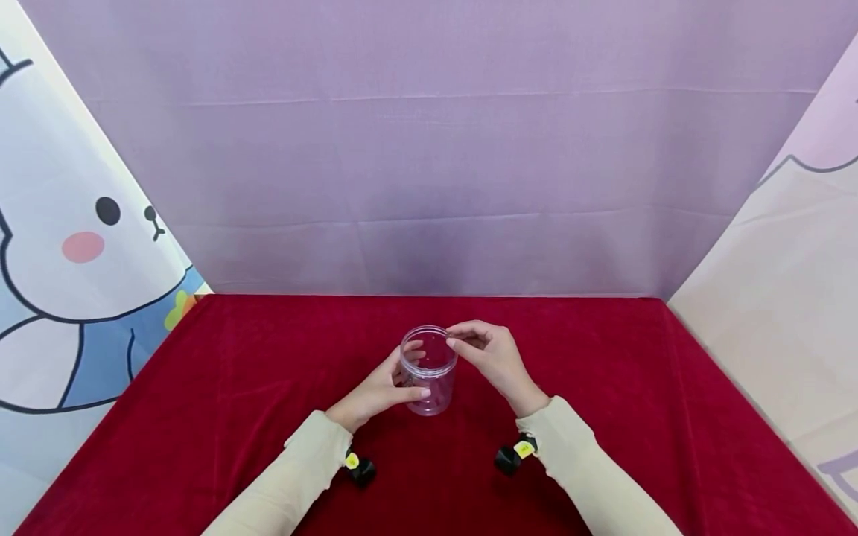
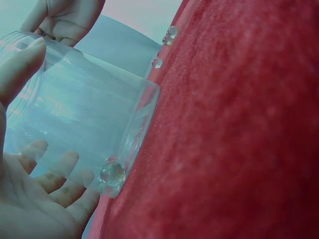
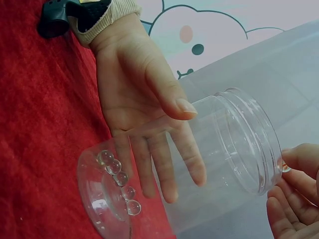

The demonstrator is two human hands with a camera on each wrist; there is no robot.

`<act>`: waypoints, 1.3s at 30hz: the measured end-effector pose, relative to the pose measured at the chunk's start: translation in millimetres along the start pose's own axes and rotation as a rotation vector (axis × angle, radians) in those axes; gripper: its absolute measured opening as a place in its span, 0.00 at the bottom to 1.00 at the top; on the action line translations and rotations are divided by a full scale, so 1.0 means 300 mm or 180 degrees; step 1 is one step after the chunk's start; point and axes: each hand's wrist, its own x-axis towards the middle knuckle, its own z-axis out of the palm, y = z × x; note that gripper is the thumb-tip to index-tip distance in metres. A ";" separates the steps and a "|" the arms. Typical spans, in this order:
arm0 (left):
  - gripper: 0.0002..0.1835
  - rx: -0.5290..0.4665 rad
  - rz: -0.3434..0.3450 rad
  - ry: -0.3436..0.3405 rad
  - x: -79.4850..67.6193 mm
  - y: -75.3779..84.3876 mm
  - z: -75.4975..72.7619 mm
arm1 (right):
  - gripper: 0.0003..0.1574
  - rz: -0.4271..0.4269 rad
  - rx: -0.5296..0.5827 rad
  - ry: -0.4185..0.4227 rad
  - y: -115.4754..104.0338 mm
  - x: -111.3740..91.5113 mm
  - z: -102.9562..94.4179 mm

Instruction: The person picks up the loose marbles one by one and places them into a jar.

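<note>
A clear plastic jar (image 1: 432, 383) with a ridged, lidless mouth stands upright on the red cloth. My left hand (image 1: 382, 383) holds it from the left, thumb on the near side and fingers behind, seen through the wall. At the right of the rim is my right hand (image 1: 492, 357), thumb and forefinger pinched together. Between those fingertips, the right wrist view shows a small clear bead (image 3: 285, 168), mostly hidden. Several similar round beads (image 3: 120, 178) show in a row at the jar's base. The left wrist view has one bead (image 2: 112, 173) low in the jar.
A few more clear beads (image 2: 156, 62) lie outside the jar, along the edge of the cloth in the left wrist view. Red velvety cloth (image 1: 322, 327) covers the table. A lilac curtain (image 1: 429, 164) hangs behind it, with printed cloth panels (image 1: 74, 298) at both sides.
</note>
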 end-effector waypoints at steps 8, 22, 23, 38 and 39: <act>0.45 -0.0028 -0.0064 -0.0006 -0.008 0.016 0.002 | 0.14 0.0008 0.0022 -0.0001 -0.017 -0.002 0.002; 0.43 -0.0012 -0.0069 0.0015 -0.015 0.024 0.004 | 0.14 0.0003 0.0013 -0.0008 -0.022 -0.006 0.000; 0.43 -0.0010 -0.0064 0.0017 -0.015 0.025 0.004 | 0.14 -0.0003 0.0007 -0.0002 -0.020 -0.007 -0.002; 0.43 -0.0015 -0.0032 0.0034 -0.018 0.020 0.002 | 0.16 0.0136 -0.0033 -0.0023 -0.005 -0.039 -0.043; 0.43 -0.0014 -0.0034 0.0041 -0.018 0.021 0.003 | 0.16 0.0150 -0.0048 -0.0029 -0.004 -0.042 -0.047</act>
